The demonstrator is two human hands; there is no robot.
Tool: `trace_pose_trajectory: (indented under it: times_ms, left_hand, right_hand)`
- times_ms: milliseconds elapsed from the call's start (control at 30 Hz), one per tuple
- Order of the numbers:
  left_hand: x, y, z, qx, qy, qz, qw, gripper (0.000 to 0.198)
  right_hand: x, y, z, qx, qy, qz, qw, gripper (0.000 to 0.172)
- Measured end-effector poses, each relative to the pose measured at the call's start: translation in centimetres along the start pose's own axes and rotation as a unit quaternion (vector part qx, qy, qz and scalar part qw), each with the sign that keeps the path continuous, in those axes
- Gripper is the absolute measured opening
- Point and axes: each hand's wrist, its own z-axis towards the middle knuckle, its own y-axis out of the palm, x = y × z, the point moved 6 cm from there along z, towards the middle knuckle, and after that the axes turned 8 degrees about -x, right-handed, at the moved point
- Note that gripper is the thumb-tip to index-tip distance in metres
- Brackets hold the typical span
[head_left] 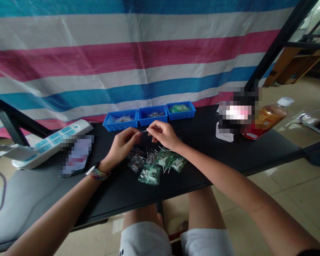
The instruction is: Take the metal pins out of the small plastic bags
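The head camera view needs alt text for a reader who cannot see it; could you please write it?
The left hand and right hand pinch a thin metal part between them above small clear bags on a black table. Three blue bins stand behind, a white power strip at left.

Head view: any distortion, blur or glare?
Head view: wide-angle warp bows the table edge and striped sheet; pixelated patches sit beside the power strip and the bottle; the pin pinched between left hand and right hand is tiny, soft; no harsh glare.
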Motion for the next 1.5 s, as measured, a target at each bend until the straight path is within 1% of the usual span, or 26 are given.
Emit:
trace_pose_trajectory:
  times_ms: [100, 200, 367, 500, 600, 667, 733, 800, 900, 967, 1000, 1033, 1067, 1133, 1167, 1200, 1233, 1267, 1300, 1367, 1500]
  left_hand:
    - [-0.2, 0.1, 0.0, 0.0, -0.003, -0.025, 1.0, 0.037]
    - [-0.4, 0.1, -0.1, 0.003, -0.003, -0.016, 1.0, 0.035]
    - [-0.4, 0.0, -0.1, 0.013, -0.015, 0.002, 1.0, 0.037]
    - [-0.3, 0.2, -0.2, 0.011, -0.022, 0.01, 1.0, 0.037]
    - [-0.1, 0.1, -0.1, 0.009, -0.023, 0.022, 0.999, 0.037]
    - [-0.1, -0.1, -0.1, 0.012, -0.03, 0.025, 0.999, 0.039]
    - [0.0, -0.3, 0.0, 0.012, -0.037, 0.025, 0.999, 0.04]
    - [0.1, -0.5, 0.0, 0.002, -0.036, 0.034, 0.999, 0.04]
    - [0.1, -0.4, 0.1, -0.027, -0.033, 0.06, 0.997, 0.041]
    - [-0.1, -0.3, 0.1, -0.04, -0.039, 0.069, 0.996, 0.041]
    - [-0.2, -0.2, 0.1, -0.044, -0.043, 0.072, 0.996, 0.041]
    - [-0.3, -0.1, 0.1, -0.048, -0.047, 0.074, 0.995, 0.041]
    - [-0.4, 0.1, 0.1, -0.051, -0.05, 0.075, 0.995, 0.041]
    - [-0.6, 0.2, 0.1, -0.055, -0.052, 0.079, 0.994, 0.041]
    - [-0.6, 0.3, 0.1, -0.057, -0.05, 0.08, 0.994, 0.041]
    - [-0.7, 0.3, 0.1, -0.058, -0.047, 0.08, 0.994, 0.041]
    - [-0.7, 0.3, 0.1, -0.059, -0.044, 0.079, 0.994, 0.04]
    - [-0.7, 0.2, 0.1, -0.058, -0.042, 0.078, 0.994, 0.039]
    - [-0.7, 0.2, 0.1, -0.058, -0.039, 0.077, 0.995, 0.038]
    - [-0.7, 0.1, 0.1, -0.054, -0.036, 0.076, 0.995, 0.037]
    - [-0.6, -0.1, 0.1, -0.045, -0.04, 0.07, 0.996, 0.037]
  right_hand:
    - [0.0, 0.0, -0.1, 0.004, -0.001, -0.01, 1.0, 0.045]
    - [0.1, 0.1, -0.2, 0.003, -0.007, -0.013, 1.0, 0.044]
    - [0.4, 0.0, 0.0, 0.012, 0.003, 0.011, 1.0, 0.032]
    - [-0.4, -0.1, -0.1, 0.013, -0.028, -0.015, 0.999, 0.022]
    - [-0.4, -0.1, 0.0, 0.014, -0.035, -0.03, 0.999, 0.019]
    - [-0.2, -0.7, 0.4, 0.045, -0.037, -0.025, 0.998, 0.019]
    - [0.3, -2.2, 1.1, 0.109, -0.039, -0.017, 0.993, 0.02]
    - [0.8, -3.9, 1.9, 0.168, -0.035, -0.036, 0.985, 0.021]
    - [0.7, -6.0, 2.5, 0.206, -0.034, -0.158, 0.965, 0.022]
    - [-0.1, -6.5, 2.1, 0.221, -0.049, -0.245, 0.943, 0.019]
    - [-0.5, -6.3, 1.8, 0.217, -0.056, -0.271, 0.936, 0.016]
    - [-0.8, -5.8, 1.5, 0.194, -0.06, -0.282, 0.938, 0.014]
    - [-1.1, -5.0, 1.2, 0.155, -0.061, -0.283, 0.945, 0.012]
    - [-1.5, -2.3, 0.6, 0.026, -0.057, -0.268, 0.961, 0.009]
    - [-1.8, -0.8, 0.1, -0.038, -0.061, -0.271, 0.96, 0.009]
    - [-2.0, 0.6, -0.4, -0.097, -0.07, -0.282, 0.952, 0.011]
    - [-2.1, 1.9, -0.9, -0.15, -0.085, -0.296, 0.939, 0.015]
    - [-2.3, 2.9, -1.5, -0.19, -0.102, -0.314, 0.925, 0.018]
    - [-2.3, 3.7, -1.9, -0.218, -0.117, -0.334, 0.91, 0.02]
    - [-2.2, 4.4, -2.3, -0.243, -0.135, -0.371, 0.886, 0.021]
    - [-1.5, 4.0, -2.0, -0.257, -0.128, -0.412, 0.865, 0.029]
